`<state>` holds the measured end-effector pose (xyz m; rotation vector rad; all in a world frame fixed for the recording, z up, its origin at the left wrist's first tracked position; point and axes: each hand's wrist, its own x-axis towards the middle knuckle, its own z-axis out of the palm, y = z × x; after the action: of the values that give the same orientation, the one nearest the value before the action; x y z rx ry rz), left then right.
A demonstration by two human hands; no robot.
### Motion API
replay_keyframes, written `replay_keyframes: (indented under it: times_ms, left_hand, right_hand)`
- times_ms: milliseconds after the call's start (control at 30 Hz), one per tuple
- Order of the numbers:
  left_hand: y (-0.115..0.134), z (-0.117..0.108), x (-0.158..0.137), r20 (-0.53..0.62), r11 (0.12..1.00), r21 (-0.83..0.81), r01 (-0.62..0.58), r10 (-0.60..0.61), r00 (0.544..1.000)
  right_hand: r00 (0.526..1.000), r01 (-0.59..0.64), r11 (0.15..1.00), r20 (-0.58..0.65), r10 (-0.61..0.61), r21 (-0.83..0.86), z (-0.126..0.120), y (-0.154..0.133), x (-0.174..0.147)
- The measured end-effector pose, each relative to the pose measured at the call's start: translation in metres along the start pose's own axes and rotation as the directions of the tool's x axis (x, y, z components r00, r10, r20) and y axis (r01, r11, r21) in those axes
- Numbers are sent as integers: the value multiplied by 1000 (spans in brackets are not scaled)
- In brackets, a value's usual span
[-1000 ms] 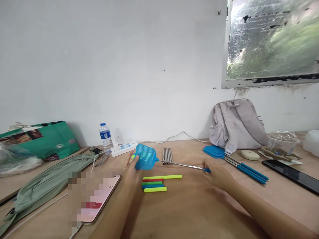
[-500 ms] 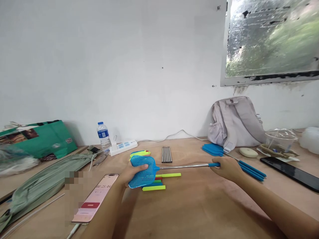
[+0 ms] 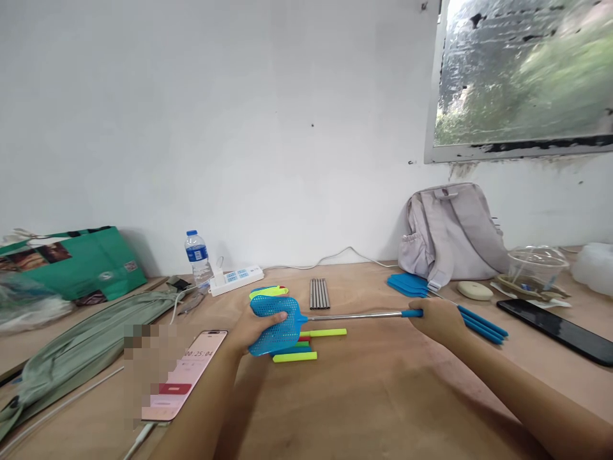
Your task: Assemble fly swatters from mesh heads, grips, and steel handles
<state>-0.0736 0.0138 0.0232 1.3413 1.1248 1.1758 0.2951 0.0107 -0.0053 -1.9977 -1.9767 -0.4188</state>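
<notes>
A blue fly swatter (image 3: 280, 324) is held level just above the wooden counter (image 3: 373, 396). Its head is a flat plastic mesh square; its shaft is a thin polished metal rod (image 3: 354, 315) ending in a blue plastic handle. The left hand (image 3: 253, 327) cups the mesh head, thumb on top, its grip closed on it. The right hand (image 3: 438, 317) has its grip clamped round the handle end. Beneath the head lie slim coloured plastic handles (image 3: 306, 348), yellow-green, red, green and blue, side by side. Behind them rests a row of bare metal rods (image 3: 319, 294). More blue swatters (image 3: 431, 297) lie stacked to the right, near a soft grey fabric backpack (image 3: 450, 236). A glossy phone (image 3: 184, 377) lies to the left.
</notes>
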Motion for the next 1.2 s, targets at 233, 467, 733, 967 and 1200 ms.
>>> replay_keyframes:
  times_ms: [233, 467, 733, 967, 1200]
  left_hand:
    - [1, 2, -1, 26, 999, -21, 26, -25, 999]
    - [0, 24, -7, -31, 998, 40, 44, -43, 999]
    - [0, 61, -21, 228, 1000, 6, 7, -8, 974]
    - [-3, 58, -17, 127, 998, 60, -35, 27, 992]
    - [0, 43, -12, 160, 947, -297, 118, -73, 984]
  right_hand:
    - [997, 41, 997, 57, -44, 67, 1, -4, -2]
    - [983, 89, 991, 153, -104, 100, 0, -18, -7]
    - [966, 134, 974, 197, -170, 183, 7, -39, -16]
    - [958, 220, 948, 135, -255, 230, 0, -39, -20]
    - [829, 461, 750, 71, -555, 474, -20, -36, -23]
